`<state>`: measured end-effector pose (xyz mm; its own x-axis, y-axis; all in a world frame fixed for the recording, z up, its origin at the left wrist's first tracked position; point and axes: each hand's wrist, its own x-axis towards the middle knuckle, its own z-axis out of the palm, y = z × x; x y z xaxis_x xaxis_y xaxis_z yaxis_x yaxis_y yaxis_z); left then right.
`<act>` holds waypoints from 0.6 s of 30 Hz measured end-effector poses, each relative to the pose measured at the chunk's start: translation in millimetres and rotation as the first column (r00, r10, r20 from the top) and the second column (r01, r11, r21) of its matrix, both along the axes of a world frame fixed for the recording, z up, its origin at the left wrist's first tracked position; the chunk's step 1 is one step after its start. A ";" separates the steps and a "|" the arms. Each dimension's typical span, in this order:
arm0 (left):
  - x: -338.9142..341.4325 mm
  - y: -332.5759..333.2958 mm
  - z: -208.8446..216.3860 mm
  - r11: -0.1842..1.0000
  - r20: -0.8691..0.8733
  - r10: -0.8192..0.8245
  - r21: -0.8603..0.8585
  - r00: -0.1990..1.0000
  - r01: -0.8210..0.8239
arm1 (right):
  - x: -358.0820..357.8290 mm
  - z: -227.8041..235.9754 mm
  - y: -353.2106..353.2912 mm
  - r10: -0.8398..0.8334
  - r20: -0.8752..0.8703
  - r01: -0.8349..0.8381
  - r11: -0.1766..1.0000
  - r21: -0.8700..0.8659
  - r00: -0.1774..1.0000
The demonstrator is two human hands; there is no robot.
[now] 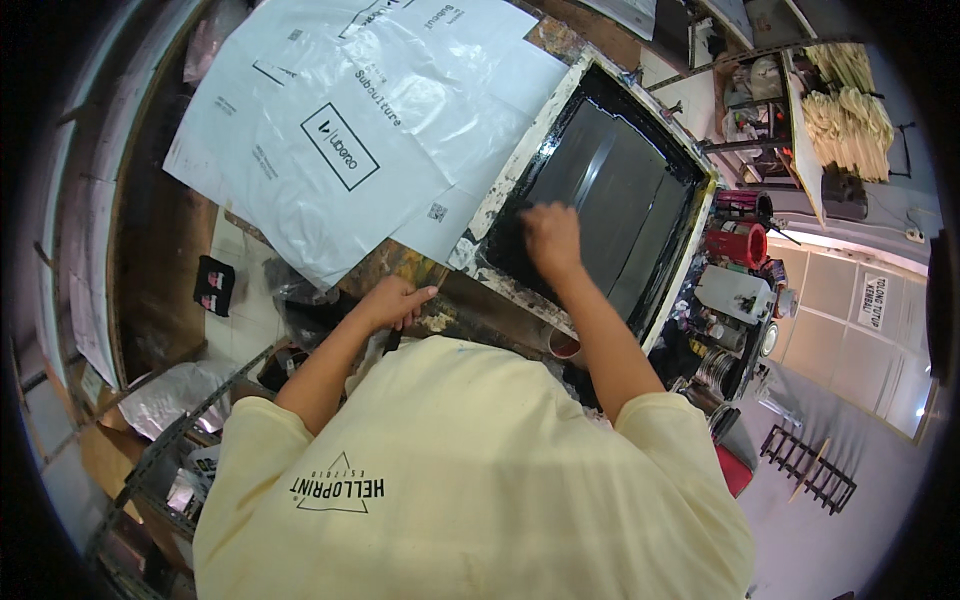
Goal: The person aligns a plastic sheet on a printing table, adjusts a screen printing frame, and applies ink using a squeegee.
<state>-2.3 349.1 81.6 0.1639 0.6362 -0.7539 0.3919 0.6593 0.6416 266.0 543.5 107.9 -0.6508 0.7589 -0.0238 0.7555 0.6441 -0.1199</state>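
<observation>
A printing screen [598, 170] in a pale, ink-stained wooden frame lies tilted on the worktable. Its mesh is dark grey, with black, glossy ink around the border. Over the lower left of the mesh is my right hand [552, 240], its fingers curled in. A dark patch lies against the fingers; whether it is a cloth or ink I cannot make out. My left hand [394, 303] is at the table's near edge [425, 272], thumb stretched out and the other fingers curled down around it. Left of the screen, large white printed plastic sheets [290, 150] cover the table.
Ink cans and tins [737, 243] crowd the right side beside the screen. A cup [564, 343] stands below the frame. Shelving [150, 230] runs along the left. Bundles of pale cloth [848, 125] lie on a rack at the far right. A black rack [808, 468] is at lower right.
</observation>
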 end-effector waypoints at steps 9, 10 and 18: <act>0.6 -3.2 -2.5 1.000 0.000 0.003 0.004 1.000 -0.003 | 9.9 4.9 -26.7 0.171 -0.054 -0.173 0.984 -0.041 0.984; 1.0 -4.3 -5.4 1.000 -0.005 0.009 0.008 1.000 -0.009 | 9.6 8.3 -28.1 0.179 -0.055 -0.184 0.979 -0.091 0.982; -2.2 -0.9 -2.0 1.000 0.005 -0.009 -0.019 1.000 0.009 | 9.5 -1.2 3.8 0.056 -0.020 -0.056 0.998 -0.023 0.998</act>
